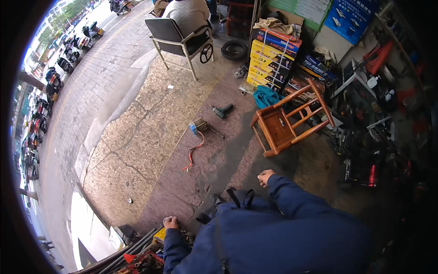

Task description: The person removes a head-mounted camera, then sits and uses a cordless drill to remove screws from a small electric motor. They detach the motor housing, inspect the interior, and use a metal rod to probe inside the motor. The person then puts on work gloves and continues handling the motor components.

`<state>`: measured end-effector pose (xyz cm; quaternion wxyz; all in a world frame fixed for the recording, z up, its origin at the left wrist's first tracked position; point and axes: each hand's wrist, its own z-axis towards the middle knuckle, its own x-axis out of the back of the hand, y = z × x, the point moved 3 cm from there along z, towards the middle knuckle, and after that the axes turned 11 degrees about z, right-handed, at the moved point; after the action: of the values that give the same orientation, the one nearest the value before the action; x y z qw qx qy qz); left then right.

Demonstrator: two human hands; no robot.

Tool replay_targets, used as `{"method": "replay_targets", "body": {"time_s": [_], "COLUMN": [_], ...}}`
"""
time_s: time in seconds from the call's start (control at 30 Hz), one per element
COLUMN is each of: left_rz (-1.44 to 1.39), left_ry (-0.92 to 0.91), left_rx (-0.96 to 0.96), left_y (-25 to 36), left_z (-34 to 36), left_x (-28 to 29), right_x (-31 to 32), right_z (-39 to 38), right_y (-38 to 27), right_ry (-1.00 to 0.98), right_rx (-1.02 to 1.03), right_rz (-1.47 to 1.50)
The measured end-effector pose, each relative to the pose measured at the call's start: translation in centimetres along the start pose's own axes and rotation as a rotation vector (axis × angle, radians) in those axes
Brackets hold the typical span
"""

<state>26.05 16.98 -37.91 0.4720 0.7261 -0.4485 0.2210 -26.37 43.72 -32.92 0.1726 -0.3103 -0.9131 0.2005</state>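
My left hand is closed beside a low pile of tools and metal bars; what it holds, if anything, is too small to tell. Over the dark floor in front of me my right hand is curled shut, its inner side hidden. Nearest to it lies a brown wooden stool, tipped on its side with its legs to the right. Farther off on the floor are a dark green power drill and a small boxy device with a blue part, from which red wires trail.
Yellow and blue strapped boxes stand stacked at the back, with a teal cloth before them. A tyre lies near a chair where a person sits. Cluttered parts fill the right side. Metal bars lie lower left.
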Motion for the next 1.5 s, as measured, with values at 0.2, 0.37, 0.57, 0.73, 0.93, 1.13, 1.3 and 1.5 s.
{"method": "replay_targets", "body": {"time_s": [0.2, 0.37, 0.57, 0.73, 0.93, 1.13, 1.3, 1.5], "left_rz": [-0.467, -0.325, -0.260, -0.292, -0.194, -0.180, -0.439, -0.360], "left_ry": [-0.248, -0.224, -0.269, -0.331, -0.242, -0.285, -0.335, -0.274], "left_rx": [0.207, 0.228, 0.149, 0.093, 0.235, 0.286, 0.196, 0.322], "left_y": [9.9, 18.4, 30.9, 38.3, 40.4, 50.2, 61.8, 64.6], "left_z": [3.3, 6.8, 11.2, 12.8, 20.4, 30.6, 35.5, 40.4], "left_x": [-3.0, -5.6, -12.1, -15.9, -18.8, -23.8, -22.4, -20.9], "right_x": [5.3, 9.1, 17.7, 21.3, 18.4, 18.6, 18.8, 17.5], "right_z": [1.3, 6.0, 14.2, 20.7, 25.6, 32.8, 40.1, 56.7], "right_y": [3.7, 2.9, -7.0, -19.4, -33.0, -44.8, -55.0, -68.4], "right_ry": [0.127, 0.171, 0.148, 0.059, 0.001, -0.016, 0.023, 0.049], "right_rx": [-0.082, -0.205, -0.099, 0.127, 0.049, 0.018, -0.033, 0.319], "right_rz": [0.241, 0.341, 0.255, 0.069, 0.102, 0.032, 0.149, -0.224]}}
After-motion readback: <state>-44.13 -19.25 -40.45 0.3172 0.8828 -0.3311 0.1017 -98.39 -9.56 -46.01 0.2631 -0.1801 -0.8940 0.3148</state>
